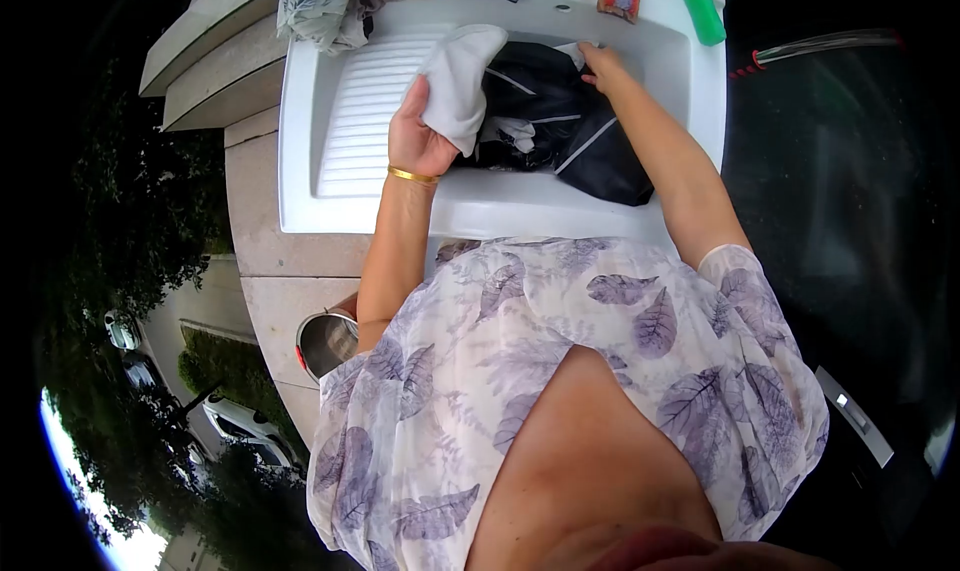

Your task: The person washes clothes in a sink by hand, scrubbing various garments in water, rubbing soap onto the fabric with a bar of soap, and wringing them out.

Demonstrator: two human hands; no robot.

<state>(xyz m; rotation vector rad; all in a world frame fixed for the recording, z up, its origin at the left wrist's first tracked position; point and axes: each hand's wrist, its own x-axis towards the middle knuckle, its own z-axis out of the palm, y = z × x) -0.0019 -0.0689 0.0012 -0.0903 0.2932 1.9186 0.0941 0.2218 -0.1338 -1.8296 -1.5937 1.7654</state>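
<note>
Partly hidden, the left hand (421,141) holds white cloth (462,86).

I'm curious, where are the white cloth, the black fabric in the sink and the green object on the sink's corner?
White cloth (462,86): head view, middle of its upper face.
Black fabric (558,99): head view, dark central part.
Green object (705,14): head view, middle of its top.

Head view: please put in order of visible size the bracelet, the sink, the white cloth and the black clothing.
Largest to smallest:
1. Sink
2. Black clothing
3. White cloth
4. Bracelet
</note>
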